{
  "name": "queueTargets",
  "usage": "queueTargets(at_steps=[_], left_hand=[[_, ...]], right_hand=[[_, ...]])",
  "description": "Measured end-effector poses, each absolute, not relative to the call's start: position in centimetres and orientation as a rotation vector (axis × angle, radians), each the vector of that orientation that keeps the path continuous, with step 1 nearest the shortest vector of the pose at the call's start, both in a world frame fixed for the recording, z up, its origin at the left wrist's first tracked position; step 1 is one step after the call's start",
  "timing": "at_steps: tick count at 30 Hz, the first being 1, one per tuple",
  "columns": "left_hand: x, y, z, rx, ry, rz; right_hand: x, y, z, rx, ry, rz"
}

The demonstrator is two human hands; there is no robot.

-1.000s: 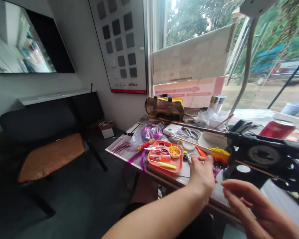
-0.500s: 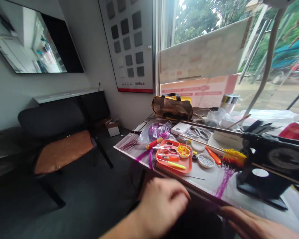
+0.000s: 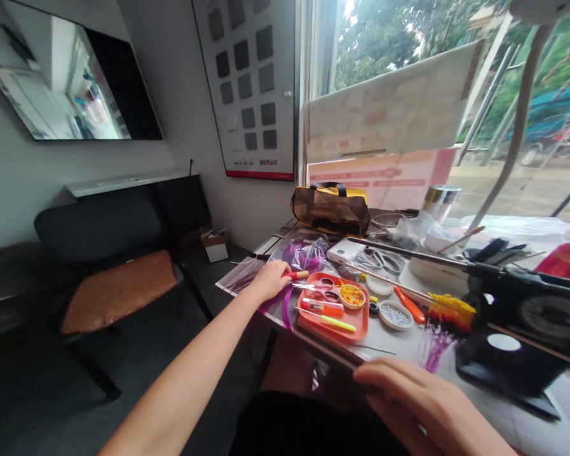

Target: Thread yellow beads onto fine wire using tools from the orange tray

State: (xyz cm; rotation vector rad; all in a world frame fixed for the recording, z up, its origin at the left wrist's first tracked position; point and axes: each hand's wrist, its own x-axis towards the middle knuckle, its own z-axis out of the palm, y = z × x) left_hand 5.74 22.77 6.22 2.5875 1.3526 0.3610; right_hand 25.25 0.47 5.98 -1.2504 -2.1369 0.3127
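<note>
My left hand is closed at the far left of the table, its fingers curled over the left end of a red stick with a tan tip. Purple threads hang over the table edge beside it. To its right, an orange tray holds scissors, an orange-handled tool, a yellow-green handled needle tool and a dish of small yellow-orange pieces. My right hand is open at the table's front edge, fingers stretched out, below a yellow, red and black threaded piece with purple strands.
A white dish of grey beads and an orange-handled tool lie right of the tray. A black device with long rods stands at the right. Behind are a clear bag and a brown-yellow bag.
My left hand has gone from in front of the table forward and left onto the red stick. My right hand has moved left and up along the table edge.
</note>
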Motion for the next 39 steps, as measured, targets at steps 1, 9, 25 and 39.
queueTargets(at_steps=[1, 9, 25, 39], left_hand=[[5.2, 22.8, 6.6, 2.596, 1.353, 0.397], [3.9, 20.3, 3.5, 2.561, 1.408, 0.785], [-0.5, 3.5, -13.5, 1.302, 1.732, 1.292], [-1.4, 2.6, -2.9, 0.707, 1.33, 1.507]], right_hand=[[25.0, 1.3, 6.5, -1.246, -2.126, 0.289], [18.5, 11.0, 5.9, -1.509, -2.28, -0.138], [13.6, 0.4, -10.2, -1.254, -2.473, 0.25], [11.4, 0.6, -5.9, -1.108, -1.621, 1.714]])
